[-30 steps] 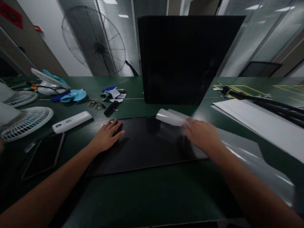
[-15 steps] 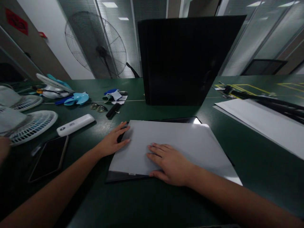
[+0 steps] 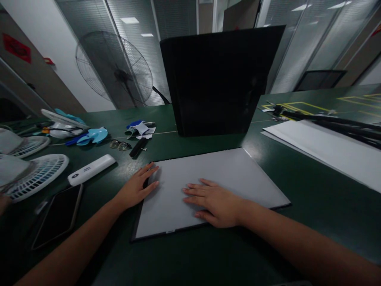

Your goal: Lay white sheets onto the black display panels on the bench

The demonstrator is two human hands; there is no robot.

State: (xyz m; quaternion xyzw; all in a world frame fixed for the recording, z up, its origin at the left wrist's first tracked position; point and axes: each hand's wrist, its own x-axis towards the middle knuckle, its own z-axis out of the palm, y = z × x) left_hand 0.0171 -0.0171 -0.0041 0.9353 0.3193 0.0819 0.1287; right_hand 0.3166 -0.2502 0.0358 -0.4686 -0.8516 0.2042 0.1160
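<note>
A white sheet (image 3: 178, 171) lies on a thin, dark-edged panel (image 3: 137, 228) in front of me, with the dark edge showing along its left and near sides. My left hand (image 3: 137, 186) rests at the panel's left edge, its fingers apart and their tips on the sheet. Nearer the middle, my right hand (image 3: 218, 204) lies palm down on the sheet with fingers spread. Neither hand grips anything. Part of the sheet and the near edge are hidden under my right hand and forearm.
A large black panel (image 3: 217, 83) stands upright behind the sheet. To the left are a phone (image 3: 58, 216), a white oblong device (image 3: 91, 170), glasses (image 3: 120, 145) and white fans (image 3: 44, 174). More white sheets (image 3: 324, 151) lie at right. Part of another person's hand (image 3: 3, 203) shows at far left.
The white sheet has shifted and turned so that it now lies lined up with the dark-edged panel, instead of overhanging its near right side. Both hands remain on it. The view has tilted slightly.
</note>
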